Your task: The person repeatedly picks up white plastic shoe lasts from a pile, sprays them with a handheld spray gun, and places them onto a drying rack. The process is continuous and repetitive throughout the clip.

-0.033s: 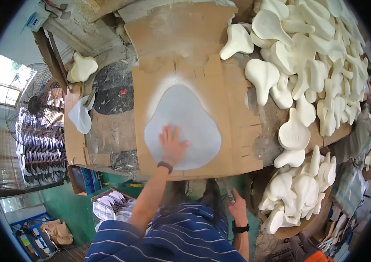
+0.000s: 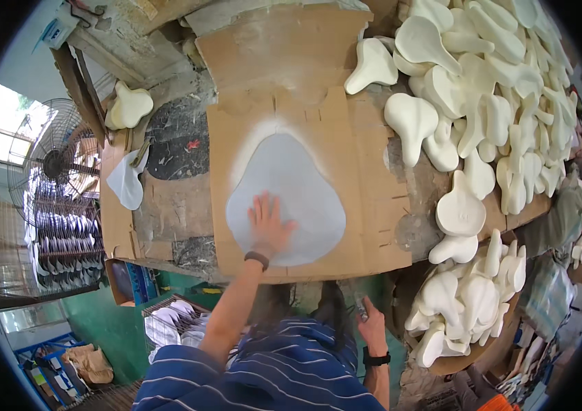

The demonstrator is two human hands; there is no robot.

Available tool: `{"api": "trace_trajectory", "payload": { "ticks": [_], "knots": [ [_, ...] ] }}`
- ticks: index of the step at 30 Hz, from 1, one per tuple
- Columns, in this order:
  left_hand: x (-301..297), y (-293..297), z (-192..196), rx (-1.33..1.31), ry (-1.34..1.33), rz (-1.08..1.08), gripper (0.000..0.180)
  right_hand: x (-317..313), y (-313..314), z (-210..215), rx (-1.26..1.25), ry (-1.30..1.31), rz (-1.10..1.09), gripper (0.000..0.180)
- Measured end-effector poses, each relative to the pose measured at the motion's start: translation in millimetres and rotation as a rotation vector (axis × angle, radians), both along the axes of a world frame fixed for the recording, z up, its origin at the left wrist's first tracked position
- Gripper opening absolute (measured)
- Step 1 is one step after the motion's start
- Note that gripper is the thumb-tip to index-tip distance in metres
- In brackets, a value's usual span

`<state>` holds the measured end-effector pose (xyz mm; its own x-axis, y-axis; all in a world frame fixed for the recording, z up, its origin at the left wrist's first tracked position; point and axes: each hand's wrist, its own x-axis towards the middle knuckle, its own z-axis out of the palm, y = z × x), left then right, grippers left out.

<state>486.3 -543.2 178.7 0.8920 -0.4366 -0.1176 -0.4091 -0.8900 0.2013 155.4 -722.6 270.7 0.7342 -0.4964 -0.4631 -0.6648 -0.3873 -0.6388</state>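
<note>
A pale grey, pear-shaped sheet (image 2: 305, 205) lies flat on the cardboard (image 2: 366, 205), its narrow end pointing away from me. White powdery residue borders its upper edge on the cardboard. My left hand (image 2: 270, 226) rests on the sheet's lower left part, palm down and fingers spread. Low beside my body, to the right of the sheet and off the table's front edge, my right hand (image 2: 372, 327) is closed around a metallic tool (image 2: 362, 309) that looks like a spray gun. Most of that tool is hidden by the fingers or blurred.
Cream foam saddle-shaped pads (image 2: 476, 89) are heaped at the right, with more in a box (image 2: 465, 301) below. Another pad (image 2: 130, 105) and a grey-white sheet piece (image 2: 127, 179) lie at the left. A fan (image 2: 55, 164) and racks of pale pieces (image 2: 68, 243) stand beyond.
My left wrist has shifted very slightly to the left, and the sheet's lower edge sits a touch differently. My right hand keeps its hold on the tool.
</note>
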Motion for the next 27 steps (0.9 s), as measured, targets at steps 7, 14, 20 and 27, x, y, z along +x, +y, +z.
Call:
{"api": "trace_trajectory", "payload": {
  "ticks": [7,14,20,27],
  "knots": [
    [44.3,1.9,-11.2,-0.014,-0.015,-0.049,0.083,10.2,-5.1,17.5,0.047,0.004,-0.037,0.054],
    [53.1,-1.3,-5.7,0.007,0.020,-0.037,0.084,23.7,-21.0,70.2,0.101,-0.067,-0.042,0.054],
    [28.0,12.6,-6.2,-0.004,-0.053,0.098,0.086,25.5,-38.8,121.2,0.217,-0.128,-0.036,0.051],
    [-34.1,56.1,-9.0,0.032,0.054,0.239,0.091,15.9,-32.4,190.1,0.213,-0.249,-0.049,0.054]
  ]
}}
